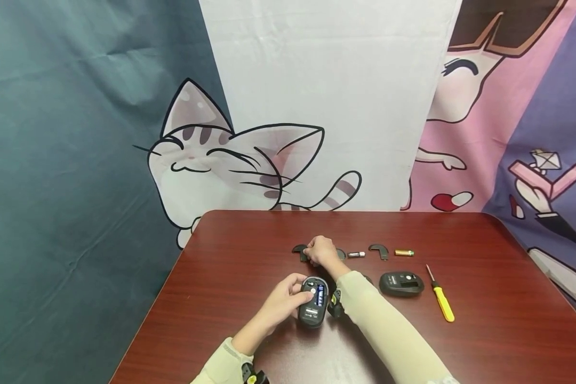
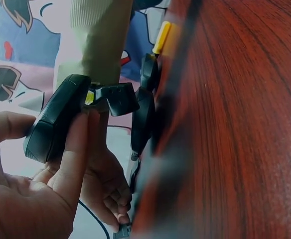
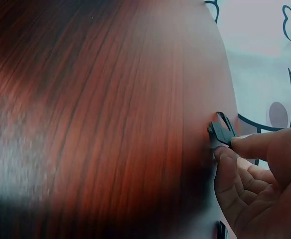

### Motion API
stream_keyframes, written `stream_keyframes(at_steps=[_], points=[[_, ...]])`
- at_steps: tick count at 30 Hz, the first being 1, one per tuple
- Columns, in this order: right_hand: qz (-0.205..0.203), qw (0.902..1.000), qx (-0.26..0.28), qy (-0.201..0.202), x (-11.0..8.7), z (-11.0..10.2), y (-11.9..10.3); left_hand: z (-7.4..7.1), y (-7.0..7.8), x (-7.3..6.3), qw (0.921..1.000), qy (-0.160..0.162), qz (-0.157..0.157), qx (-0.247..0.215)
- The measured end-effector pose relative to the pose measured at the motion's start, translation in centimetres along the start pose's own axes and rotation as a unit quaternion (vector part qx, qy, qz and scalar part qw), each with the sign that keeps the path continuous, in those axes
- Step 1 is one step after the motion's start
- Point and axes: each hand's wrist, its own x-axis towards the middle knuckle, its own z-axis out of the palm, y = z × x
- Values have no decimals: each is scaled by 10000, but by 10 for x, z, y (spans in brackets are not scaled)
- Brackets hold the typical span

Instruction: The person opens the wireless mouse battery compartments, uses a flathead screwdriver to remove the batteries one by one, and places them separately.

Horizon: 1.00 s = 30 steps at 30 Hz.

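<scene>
My left hand (image 1: 284,297) holds a black computer mouse (image 1: 311,317) with its underside facing up, the thumb lying across it. A blue battery (image 1: 320,295) sits in the mouse's open compartment. In the left wrist view, the mouse (image 2: 56,122) is seen from its side, between thumb and fingers. Farther back, my right hand (image 1: 323,252) pinches a black hooked battery cover (image 1: 300,249) at the left end of a row of small parts. The right wrist view shows this cover (image 3: 223,132) between thumb and forefinger, close to the table's far edge.
Right of my right hand lie a partly hidden cover (image 1: 341,254), a dark battery (image 1: 356,255), another hooked cover (image 1: 378,249) and a gold battery (image 1: 404,253). Nearer are a second upturned mouse (image 1: 401,285) and a yellow screwdriver (image 1: 444,304). My right forearm mostly hides another dark object (image 1: 368,279).
</scene>
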Motion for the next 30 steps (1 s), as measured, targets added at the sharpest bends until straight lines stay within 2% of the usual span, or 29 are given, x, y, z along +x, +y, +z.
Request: stream_keyframes(at_steps=[8,14,20,24,30], points=[[51,10000,-29,19,3,9,-3,-4,-1,-1,10000,13,59,-60],[45,10000,-55,-24,3,13,-7,-8,-1,0,9994,7,113,-323],[-37,9990,-437,69,1,14,-7,-8,-1,1,9985,-14,158,-525],[-147,9985,-530,70,-3,9,-6,-6,-2,3,9973,-76,221,-689],[-396,9987,-320,-90,-12,-9,-6,-5,-1,6,9969,-52,253,-744]])
